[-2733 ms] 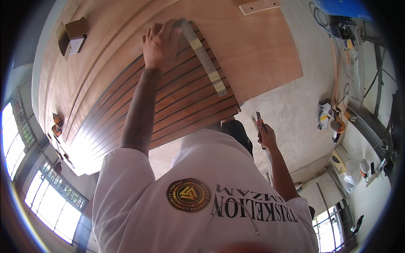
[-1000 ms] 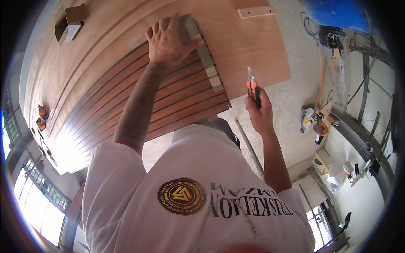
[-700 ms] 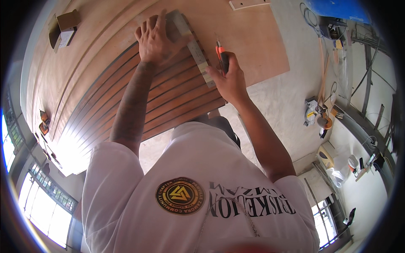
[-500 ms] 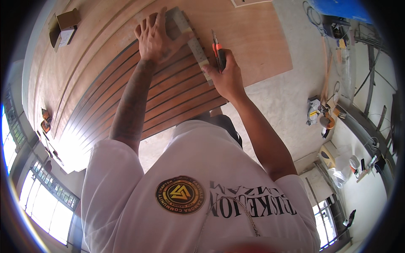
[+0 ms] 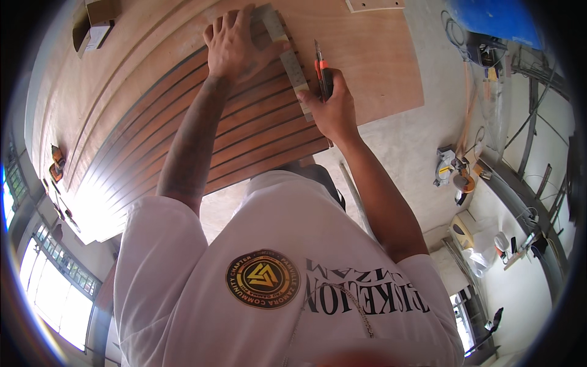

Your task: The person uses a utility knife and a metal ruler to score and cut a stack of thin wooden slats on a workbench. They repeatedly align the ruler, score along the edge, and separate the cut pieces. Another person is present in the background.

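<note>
A dark-grooved slatted wood panel [image 5: 244, 133] lies over a lighter plywood sheet [image 5: 382, 67]. Across the ends of its slats runs a worn, pale grey straight strip [image 5: 296, 72]. My left hand [image 5: 232, 52] is spread flat at the far end of the panel, its thumb reaching over onto the strip. In my right hand [image 5: 336, 109] is a utility knife [image 5: 323, 68] with orange and black parts, its blade pointing away from me. The right thumb touches the near end of the strip, and the knife is raised just to the strip's right.
An open cardboard box [image 5: 95, 27] sits on the board at far left, with a power tool [image 5: 57, 163] at its left edge. On the floor to the right stand a grey and orange power tool [image 5: 455, 171] and a blue object [image 5: 498, 18]. Metal bars lean along the right wall.
The view has shifted slightly. Both hands keep nearly the same places on the strip, and the knife stays in my right hand.
</note>
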{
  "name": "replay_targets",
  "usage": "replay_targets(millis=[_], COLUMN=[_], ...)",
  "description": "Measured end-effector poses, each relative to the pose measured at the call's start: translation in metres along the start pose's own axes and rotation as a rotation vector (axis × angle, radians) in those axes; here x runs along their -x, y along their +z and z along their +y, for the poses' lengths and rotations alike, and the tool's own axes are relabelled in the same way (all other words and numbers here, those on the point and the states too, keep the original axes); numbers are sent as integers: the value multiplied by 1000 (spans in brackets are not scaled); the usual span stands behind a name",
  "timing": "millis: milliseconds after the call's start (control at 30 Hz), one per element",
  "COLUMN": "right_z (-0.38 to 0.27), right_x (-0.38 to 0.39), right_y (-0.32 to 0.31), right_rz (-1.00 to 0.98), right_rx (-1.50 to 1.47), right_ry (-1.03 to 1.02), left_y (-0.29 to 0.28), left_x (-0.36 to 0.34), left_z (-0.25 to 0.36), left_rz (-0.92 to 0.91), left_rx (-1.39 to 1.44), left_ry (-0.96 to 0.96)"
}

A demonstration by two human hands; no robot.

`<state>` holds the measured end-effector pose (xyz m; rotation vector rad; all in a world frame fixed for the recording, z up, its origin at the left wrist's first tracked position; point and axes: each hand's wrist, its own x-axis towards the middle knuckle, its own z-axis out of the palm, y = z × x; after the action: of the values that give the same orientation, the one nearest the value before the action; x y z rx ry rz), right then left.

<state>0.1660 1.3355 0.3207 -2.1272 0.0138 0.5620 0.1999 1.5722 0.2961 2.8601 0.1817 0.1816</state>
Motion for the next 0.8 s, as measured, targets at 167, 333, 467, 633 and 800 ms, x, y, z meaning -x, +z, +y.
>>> replay_targets(millis=[167, 333, 467, 633, 800], right_z=[1, -1, -2, 1, 0], right_x=[-1, -1, -2, -2, 0], right_y=[-2, -1, -1, 0, 6], right_rz=[-16, -10, -1, -2, 44], right_rx=[40, 35, 33, 35, 71], right_ry=[-8, -11, -39, -46, -55], left_y=[2, 0, -3, -4, -4], left_x=[1, 1, 0, 0, 5], left_z=[-2, -1, 1, 2, 2], left_rz=[6, 14, -2, 2, 29], left_rx=[2, -3, 5, 23, 112], left_ry=[3, 4, -3, -7, 25])
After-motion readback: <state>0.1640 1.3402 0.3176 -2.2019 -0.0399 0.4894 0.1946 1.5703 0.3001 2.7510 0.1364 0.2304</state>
